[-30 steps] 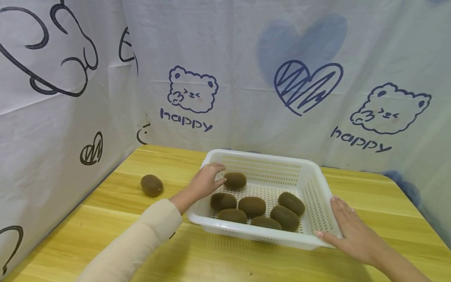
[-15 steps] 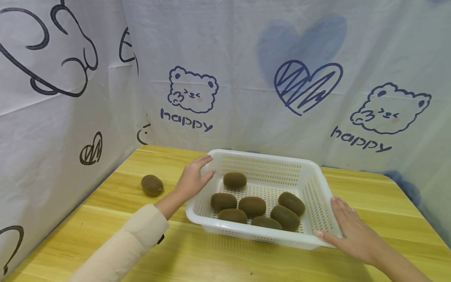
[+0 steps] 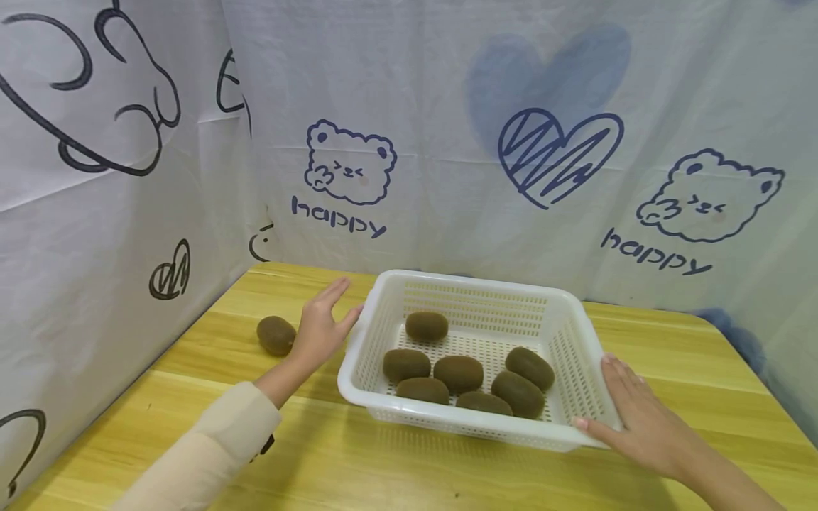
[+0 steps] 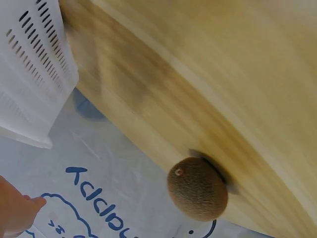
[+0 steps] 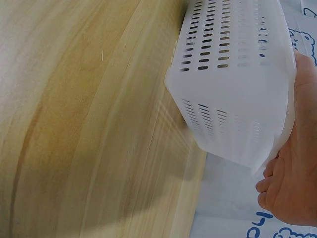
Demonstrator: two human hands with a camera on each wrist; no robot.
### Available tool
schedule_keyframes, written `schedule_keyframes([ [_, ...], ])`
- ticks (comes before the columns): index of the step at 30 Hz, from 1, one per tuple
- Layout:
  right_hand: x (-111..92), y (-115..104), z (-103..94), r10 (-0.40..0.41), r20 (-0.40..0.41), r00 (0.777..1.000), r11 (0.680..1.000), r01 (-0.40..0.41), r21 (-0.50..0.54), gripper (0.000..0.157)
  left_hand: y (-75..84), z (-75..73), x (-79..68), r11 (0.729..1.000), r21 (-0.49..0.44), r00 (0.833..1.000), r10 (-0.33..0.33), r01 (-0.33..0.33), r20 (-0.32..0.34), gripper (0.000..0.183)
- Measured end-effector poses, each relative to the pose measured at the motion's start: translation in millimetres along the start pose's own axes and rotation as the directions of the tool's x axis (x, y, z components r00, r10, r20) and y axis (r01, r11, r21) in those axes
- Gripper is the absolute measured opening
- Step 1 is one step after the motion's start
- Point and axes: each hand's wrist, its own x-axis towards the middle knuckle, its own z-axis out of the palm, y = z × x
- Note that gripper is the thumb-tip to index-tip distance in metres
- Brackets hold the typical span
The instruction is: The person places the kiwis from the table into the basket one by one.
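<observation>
A white perforated plastic basket holds several brown kiwis on its bottom. My right hand holds the basket's front right corner, thumb over the rim and fingers along the right side. In the right wrist view that hand lies against the basket's edge. To the left of the basket my left hand is in the air, fingers extended and thumb apart, with nothing in it. One loose kiwi lies on the table just left of the left hand; the left wrist view shows this kiwi whole.
The wooden table has yellow grain and ends at a white cloth hung behind it, printed with bears, hearts and writing. A second cloth side stands along the left edge.
My left hand has left the inside of the basket, drawn back over its left rim and moved left toward the loose kiwi. The right hand, the basket and its kiwis look the same.
</observation>
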Motion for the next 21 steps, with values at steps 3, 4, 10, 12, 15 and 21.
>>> schedule_keyframes([
  [3, 0, 0, -0.1, 0.001, 0.002, 1.0, 1.0, -0.001, 0.005, 0.096, -7.2, -3.0, -4.6, 1.0, 0.006, 1.0, -0.016, 0.016, 0.003, 0.049],
  [4, 0, 0, -0.1, 0.0, 0.002, 1.0, 1.0, 0.0, 0.005, 0.096, -9.7, -3.9, -6.4, 1.0, 0.011, 1.0, -0.02, 0.02, 0.005, 0.05],
  [10, 0, 0, 1.1, -0.011, -0.012, 1.0, 1.0, 0.011, -0.005, 0.096, -23.5, -10.5, -19.6, 0.998, 0.044, 0.999, -0.048, 0.048, 0.007, 0.055],
  [12, 0, 0, 1.3, -0.013, -0.015, 1.0, 1.0, 0.013, -0.006, 0.096, -28.6, -12.5, -24.3, 0.995, 0.061, 0.997, -0.08, 0.079, 0.017, 0.058],
  [15, 0, 0, 1.5, -0.012, -0.017, 1.0, 1.0, 0.012, -0.008, 0.096, -36.6, -15.3, -31.6, 0.988, 0.089, 0.99, -0.131, 0.127, 0.047, 0.062],
  [21, -1, 0, 2.5, -0.01, -0.022, 1.0, 1.0, 0.01, -0.01, 0.096, -50.5, -21.4, -43.8, 0.974, 0.103, 0.972, -0.213, 0.203, 0.098, 0.068],
])
